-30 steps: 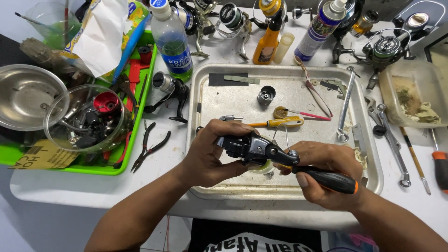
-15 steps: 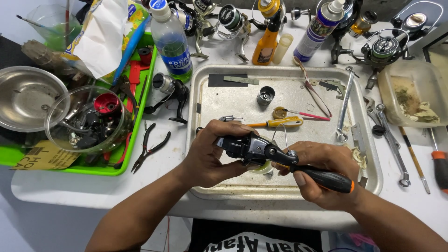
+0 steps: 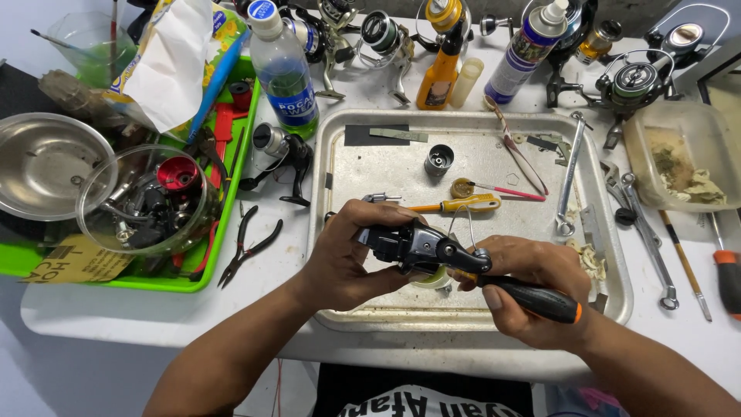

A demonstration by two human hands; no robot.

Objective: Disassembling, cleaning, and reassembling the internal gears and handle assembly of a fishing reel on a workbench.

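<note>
Two bare hands meet over the near edge of the dented metal tray (image 3: 610, 262). The left hand (image 3: 340, 259) has its fingers curled snugly round a dark metal fishing-reel body (image 3: 413, 247), apparently bracing it against turning. The right hand (image 3: 532, 289), at its three o'clock, is closed in a full grip on a black-handled screwdriver with an orange end (image 3: 532, 299), whose tip meets the reel's side. Beyond, toward twelve o'clock, a yellow-handled screwdriver (image 3: 459, 205) and a small grey metal cylinder (image 3: 438, 160) lie on the tray within reach. At nine o'clock sit black pliers (image 3: 248, 245) and a clear bowl of parts (image 3: 147, 199); farthest, a blue-labelled plastic bottle (image 3: 282, 69).
</note>
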